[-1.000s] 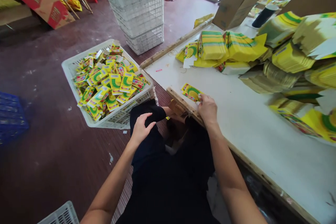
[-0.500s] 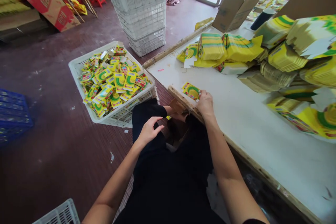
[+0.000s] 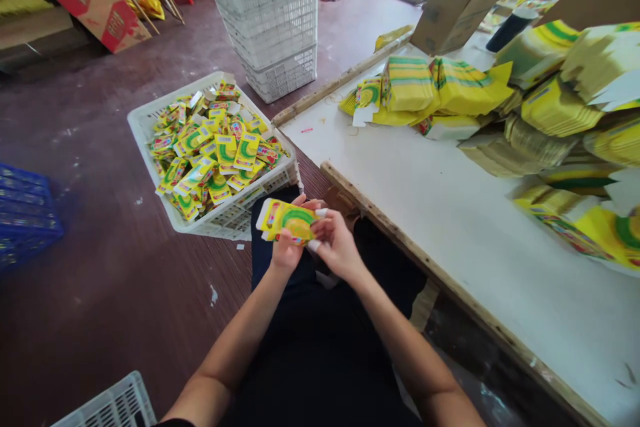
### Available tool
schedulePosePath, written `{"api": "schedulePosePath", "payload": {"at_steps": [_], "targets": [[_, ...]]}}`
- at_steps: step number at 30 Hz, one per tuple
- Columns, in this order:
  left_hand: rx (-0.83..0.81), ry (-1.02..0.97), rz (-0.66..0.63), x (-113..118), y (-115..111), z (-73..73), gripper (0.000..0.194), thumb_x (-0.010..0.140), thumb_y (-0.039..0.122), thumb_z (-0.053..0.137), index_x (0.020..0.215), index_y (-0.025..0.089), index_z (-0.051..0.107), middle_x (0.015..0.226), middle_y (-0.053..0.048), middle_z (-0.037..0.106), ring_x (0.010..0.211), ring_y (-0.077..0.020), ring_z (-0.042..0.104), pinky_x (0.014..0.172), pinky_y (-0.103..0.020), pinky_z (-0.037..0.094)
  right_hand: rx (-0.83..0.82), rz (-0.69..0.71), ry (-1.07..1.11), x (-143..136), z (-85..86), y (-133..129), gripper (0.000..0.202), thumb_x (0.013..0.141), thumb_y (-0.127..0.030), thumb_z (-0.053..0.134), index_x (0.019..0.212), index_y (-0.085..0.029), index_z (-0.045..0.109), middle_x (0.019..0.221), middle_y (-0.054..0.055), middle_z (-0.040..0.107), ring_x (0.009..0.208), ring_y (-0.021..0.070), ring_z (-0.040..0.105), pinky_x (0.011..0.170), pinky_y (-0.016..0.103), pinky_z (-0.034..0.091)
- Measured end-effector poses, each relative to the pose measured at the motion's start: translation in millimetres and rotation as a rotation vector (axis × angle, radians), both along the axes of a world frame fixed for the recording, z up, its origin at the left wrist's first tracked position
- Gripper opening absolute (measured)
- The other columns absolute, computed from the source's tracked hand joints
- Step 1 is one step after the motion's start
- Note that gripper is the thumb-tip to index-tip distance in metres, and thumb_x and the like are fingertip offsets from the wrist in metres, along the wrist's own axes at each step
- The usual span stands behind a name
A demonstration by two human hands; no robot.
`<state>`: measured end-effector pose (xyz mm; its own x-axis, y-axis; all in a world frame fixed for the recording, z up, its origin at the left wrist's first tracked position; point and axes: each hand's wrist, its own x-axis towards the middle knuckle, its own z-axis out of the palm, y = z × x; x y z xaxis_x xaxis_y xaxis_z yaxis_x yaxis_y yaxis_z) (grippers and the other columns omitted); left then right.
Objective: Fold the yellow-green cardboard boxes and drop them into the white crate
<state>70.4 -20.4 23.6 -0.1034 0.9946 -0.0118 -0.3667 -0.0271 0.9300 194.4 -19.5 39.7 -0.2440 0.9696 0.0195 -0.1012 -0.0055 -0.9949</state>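
Above my lap, my left hand (image 3: 287, 250) grips a small yellow printed carton (image 3: 296, 219) with a green and yellow round picture. Its thumb lies on the front face and the fingers are behind. White end flaps stick out at the carton's left end. My right hand (image 3: 337, 243) is closed on the carton's right end, with white covers on its thumb and a fingertip. What lies between the right fingertips is partly hidden. To the left of my knees stands a white crate (image 3: 200, 230) heaped with similar filled-looking yellow cartons (image 3: 215, 153).
A white worktable (image 3: 450, 213) with a wooden edge (image 3: 380, 220) runs along my right, bearing bundled flat cartons (image 3: 410, 83) and an open cardboard box (image 3: 463, 10). Stacked white crates (image 3: 280, 33) stand ahead. A blue crate (image 3: 27, 213) is at far left.
My right hand has come from the table edge to my lap with the yellow carton, and the left hand has taken hold of it. The view has shifted slightly.
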Motion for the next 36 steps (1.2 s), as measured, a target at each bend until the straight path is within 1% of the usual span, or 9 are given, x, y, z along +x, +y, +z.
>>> {"api": "schedulePosePath", "payload": {"at_steps": [4, 8, 12, 17, 22, 25, 29, 33, 36], "targets": [[-0.100, -0.208, 0.159, 7.9, 4.8, 9.1, 0.057, 0.070, 0.078, 0.050, 0.085, 0.024, 0.056, 0.069, 0.001, 0.055, 0.068, -0.0150, 0.059, 0.070, -0.030, 0.052, -0.177, 0.065, 0.154, -20.4, -14.3, -24.3, 0.045, 0.071, -0.026, 0.068, 0.109, -0.028, 0.044, 0.077, -0.004, 0.058, 0.071, 0.0144, 0.060, 0.070, 0.030, 0.052], [-0.203, -0.234, 0.315, 7.9, 5.2, 1.0, 0.053, 0.069, 0.075, 0.058, 0.079, 0.023, 0.050, 0.063, 0.006, 0.046, 0.053, -0.0081, 0.048, 0.055, -0.021, 0.046, -0.200, 0.111, 0.087, -20.0, -19.5, -22.8, 0.049, 0.064, -0.028, 0.076, 0.107, -0.026, 0.053, 0.080, -0.003, 0.059, 0.068, 0.0135, 0.057, 0.064, 0.027, 0.049], [-0.178, -0.037, 0.291, 9.9, 1.8, -2.5, 0.063, 0.068, 0.082, 0.050, 0.086, 0.022, 0.057, 0.075, 0.001, 0.057, 0.067, -0.0128, 0.057, 0.066, -0.026, 0.050, -0.188, -0.042, 0.085, -10.7, -21.3, -10.4, 0.034, 0.068, -0.034, 0.072, 0.097, -0.025, 0.058, 0.079, -0.002, 0.062, 0.073, 0.0157, 0.059, 0.068, 0.029, 0.051], [-0.174, 0.138, 0.213, 6.5, -4.1, -2.0, 0.044, 0.066, 0.060, 0.072, 0.084, 0.020, 0.066, 0.078, -0.001, 0.068, 0.071, -0.0159, 0.061, 0.071, -0.029, 0.051, -0.172, -0.122, 0.003, 9.1, -22.8, -2.6, 0.018, 0.072, -0.037, 0.068, 0.074, -0.022, 0.059, 0.071, -0.002, 0.063, 0.064, 0.0160, 0.059, 0.062, 0.030, 0.051], [-0.090, 0.303, 0.148, -22.9, -4.7, 6.4, 0.054, 0.074, 0.066, 0.060, 0.099, 0.018, 0.065, 0.100, -0.009, 0.070, 0.094, -0.0241, 0.065, 0.084, -0.038, 0.051, 0.183, -0.215, -0.376, 34.4, -14.6, -2.1, 0.011, 0.080, -0.029, 0.060, 0.073, -0.024, 0.066, 0.073, 0.002, 0.065, 0.068, 0.0189, 0.059, 0.064, 0.034, 0.050], [0.060, 0.607, -0.001, -39.0, -5.6, 18.1, 0.080, 0.060, 0.065, 0.072, 0.123, 0.019, 0.055, 0.127, -0.016, 0.059, 0.122, -0.0320, 0.052, 0.103, -0.048, 0.040, 0.490, -0.172, -0.676, 43.1, -5.5, -5.6, 0.022, 0.087, -0.021, 0.052, 0.077, -0.028, 0.070, 0.076, 0.003, 0.067, 0.076, 0.0202, 0.060, 0.080, 0.039, 0.049], [0.037, 0.859, -0.488, -33.4, -12.6, 23.0, 0.078, 0.053, 0.041, 0.084, 0.122, 0.021, 0.054, 0.120, -0.012, 0.063, 0.111, -0.0321, 0.060, 0.098, -0.048, 0.045, 0.697, 0.016, -0.682, 37.3, -3.8, -18.4, 0.025, 0.089, -0.018, 0.051, 0.090, -0.034, 0.071, 0.084, 0.001, 0.070, 0.093, 0.0217, 0.063, 0.104, 0.048, 0.040], [0.032, 0.918, -0.447, -15.1, -25.0, 14.7, 0.061, 0.067, 0.029, 0.074, 0.123, 0.020, 0.050, 0.114, -0.011, 0.065, 0.103, -0.0283, 0.064, 0.091, -0.043, 0.050, 0.444, -0.268, -0.519, 30.3, -17.5, -30.5, 0.052, 0.084, -0.033, 0.058, 0.135, -0.028, 0.048, 0.144, 0.010, 0.046, 0.137, 0.0313, 0.037, 0.110, 0.059, 0.030], [0.125, 0.954, -0.393, -3.9, -36.4, 9.3, 0.067, 0.067, 0.028, 0.075, 0.126, 0.020, 0.045, 0.120, -0.013, 0.061, 0.109, -0.0298, 0.061, 0.094, -0.044, 0.049, 0.057, -0.262, -0.260, 27.9, -29.6, -36.3, 0.062, 0.084, -0.048, 0.056, 0.139, -0.022, 0.043, 0.147, 0.013, 0.043, 0.136, 0.0313, 0.039, 0.109, 0.056, 0.034]]}}
